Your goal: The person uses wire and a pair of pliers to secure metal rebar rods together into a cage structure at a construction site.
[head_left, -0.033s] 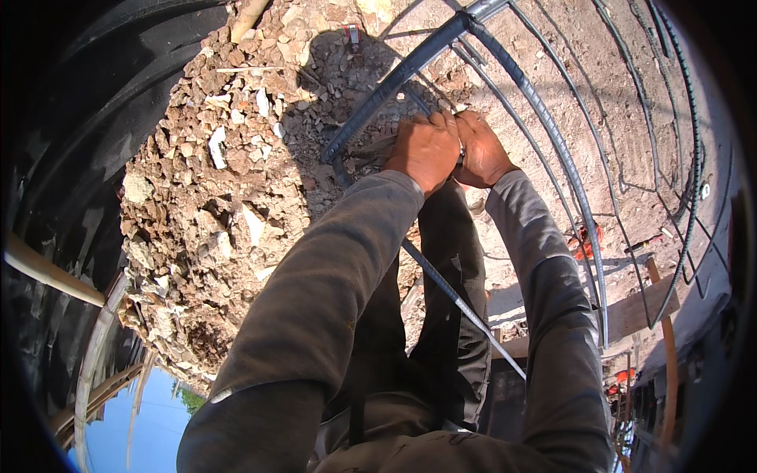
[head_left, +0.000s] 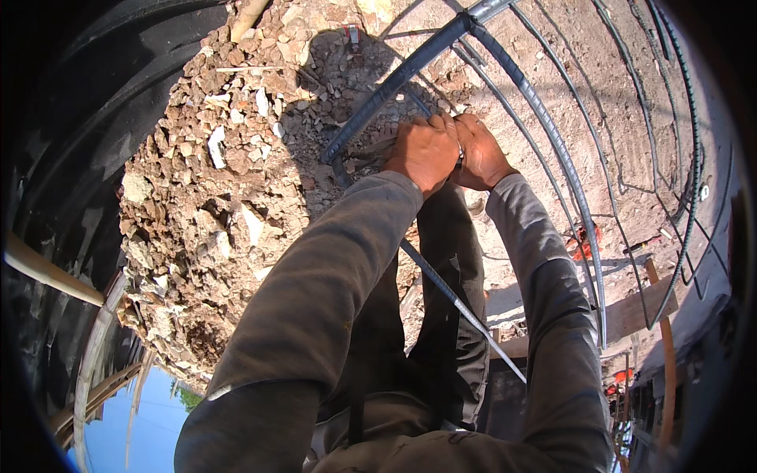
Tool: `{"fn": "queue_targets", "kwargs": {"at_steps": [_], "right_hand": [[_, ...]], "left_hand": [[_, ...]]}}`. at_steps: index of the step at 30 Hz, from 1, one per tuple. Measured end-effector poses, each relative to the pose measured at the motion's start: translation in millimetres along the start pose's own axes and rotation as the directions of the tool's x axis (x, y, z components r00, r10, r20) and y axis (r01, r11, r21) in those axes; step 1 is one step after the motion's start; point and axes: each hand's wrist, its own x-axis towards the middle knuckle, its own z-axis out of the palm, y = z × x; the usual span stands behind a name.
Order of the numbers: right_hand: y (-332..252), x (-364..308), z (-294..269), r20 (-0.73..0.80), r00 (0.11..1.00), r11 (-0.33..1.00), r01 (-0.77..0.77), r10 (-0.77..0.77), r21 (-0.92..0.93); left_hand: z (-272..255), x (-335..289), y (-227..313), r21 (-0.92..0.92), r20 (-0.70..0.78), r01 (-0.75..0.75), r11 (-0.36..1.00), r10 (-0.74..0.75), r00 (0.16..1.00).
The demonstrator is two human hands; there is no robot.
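Observation:
My left hand (head_left: 423,152) and my right hand (head_left: 482,150) are closed side by side, knuckles up, in the upper middle of the view. A small dark metallic bit shows between them, but what my fingers hold is hidden beneath. Just beyond the left hand, a steel reinforcing bar (head_left: 398,81) slants up to a corner where it meets another bar (head_left: 538,118) that curves down past my right forearm. One more ribbed bar (head_left: 453,298) crosses in front of my legs.
Broken stones and rubble (head_left: 201,169) heap up on the left beside a black wall-like surface (head_left: 55,165). More thin bars (head_left: 569,87) form bent loops on the right. A wooden board (head_left: 631,311) and an orange-red item (head_left: 585,242) lie at the lower right.

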Motion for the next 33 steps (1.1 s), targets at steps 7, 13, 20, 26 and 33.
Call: {"fn": "queue_targets", "kwargs": {"at_steps": [7, 13, 20, 26, 33], "right_hand": [[18.0, 4.7, 17.4, 0.012, 1.000, 1.000, 0.017, -0.017, 0.010], [-17.6, -17.8, -2.9, 0.183, 0.980, 0.986, -0.107, 0.082, 0.131], [-32.7, -12.1, -48.9, 0.742, 0.619, 0.782, -0.585, 0.259, 0.216], [-54.5, 6.6, -83.2, 0.908, 0.374, 0.548, -0.807, 0.186, 0.220], [-62.4, 10.2, -100.8, 0.787, 0.508, 0.598, -0.768, 0.350, 0.229]], "left_hand": [[11.0, 9.0, -9.1, -0.035, 0.021, 0.011, 0.999, -0.010, 1.000], [-0.2, -1.7, -9.3, -0.183, 0.365, -0.132, 0.974, 0.192, 0.911], [-41.5, -23.0, 4.1, -0.124, 0.285, -0.237, 0.964, 0.263, 0.922], [-53.2, -35.3, -10.2, -0.011, -0.196, -0.487, 0.873, 0.476, 0.858], [-54.2, -24.6, -15.5, -0.279, -0.020, -0.402, 0.872, 0.413, 0.910]]}}
